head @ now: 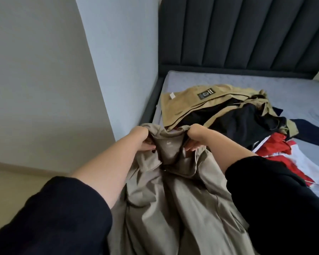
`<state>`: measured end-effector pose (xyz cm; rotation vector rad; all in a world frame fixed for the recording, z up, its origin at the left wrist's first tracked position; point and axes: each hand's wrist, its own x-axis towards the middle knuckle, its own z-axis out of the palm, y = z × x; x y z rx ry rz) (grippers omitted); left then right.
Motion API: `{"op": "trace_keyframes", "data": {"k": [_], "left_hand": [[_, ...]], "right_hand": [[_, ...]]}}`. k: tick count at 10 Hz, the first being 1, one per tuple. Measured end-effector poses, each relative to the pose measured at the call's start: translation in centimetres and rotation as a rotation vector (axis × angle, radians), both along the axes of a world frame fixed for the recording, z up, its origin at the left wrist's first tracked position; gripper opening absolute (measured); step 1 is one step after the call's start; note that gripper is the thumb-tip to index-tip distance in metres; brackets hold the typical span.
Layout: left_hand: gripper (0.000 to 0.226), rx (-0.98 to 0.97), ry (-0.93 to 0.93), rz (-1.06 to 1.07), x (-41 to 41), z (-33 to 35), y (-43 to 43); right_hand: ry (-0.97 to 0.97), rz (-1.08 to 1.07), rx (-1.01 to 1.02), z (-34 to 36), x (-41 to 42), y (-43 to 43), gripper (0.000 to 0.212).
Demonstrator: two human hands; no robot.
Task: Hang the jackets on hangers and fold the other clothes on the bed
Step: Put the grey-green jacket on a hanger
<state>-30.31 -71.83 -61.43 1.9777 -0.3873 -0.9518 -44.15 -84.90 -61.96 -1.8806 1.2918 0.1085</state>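
Bedroom with pale walls (44,70). Closest, a grey-beige jacket (173,199) hangs lengthwise towards the wearer; left hand (141,138) and right hand (196,138), level and equally near, each clutch its collar. Beyond them, a clothes pile (228,115) lies on the bed (293,89).

grey jacket (173,208) hem cut off at bottom edge, black garments (238,122) half buried under tan jacket (184,105)

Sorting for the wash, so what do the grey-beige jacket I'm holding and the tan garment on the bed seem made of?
The grey-beige jacket looks like thin, smooth woven synthetic, perhaps nylon or polyester: faint sheen, soft draping folds. The tan garment looks like heavier matte cotton-type weave, lying flat and stiff. Fibre cannot be confirmed by sight.
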Motion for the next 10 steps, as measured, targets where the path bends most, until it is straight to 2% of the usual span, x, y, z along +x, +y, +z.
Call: {"op": "trace_keyframes", "data": {"k": [1,2,3,4,5,6,7,8,9,10], "left_hand": [[0.035,-0.181,-0.021,0.135,2.6,1.4,-4.1],[0.040,-0.303,0.018,0.192,6.0,3.2,-9.7],[0.060,-0.435,-0.140,-0.072,6.1,3.1,-9.5],[0.074,-0.322,-0.221,-0.199,4.6,-1.8,-6.4],[0.072,-0.012,-0.152,-0.307,3.1,-7.7,-1.8],[0.072,0.150,-0.059,-0.325,1.7,-12.6,2.3],[0.074,0.309,-0.065,-0.342,0.6,-16.7,5.6],[0.078,0.435,-0.096,-0.383,0.4,-20.1,7.7],[0.075,0.495,-0.217,-0.398,1.0,-22.3,8.4],[0.061,0.467,-0.306,-0.383,1.6,-23.3,7.7]], "right_hand": [[-0.064,0.047,-0.289,3.4,2.5,-3.5,0.024],[-0.111,0.058,-0.610,6.7,4.6,-6.9,0.035],[-0.076,0.082,-0.582,5.5,5.4,-7.2,0.066],[-0.012,0.071,-0.652,0.3,5.3,-4.7,0.073],[0.006,0.092,-0.678,-6.0,4.6,-0.4,0.067],[0.158,0.160,-0.564,-13.4,3.8,5.0,0.067],[0.327,0.135,-0.298,-19.6,2.1,10.1,0.073],[0.336,0.098,-0.156,-23.6,-0.1,12.2,0.075],[0.413,0.124,-0.166,-25.5,-0.1,12.6,0.069],[0.516,0.095,-0.206,-26.7,1.7,12.8,0.070]]}}
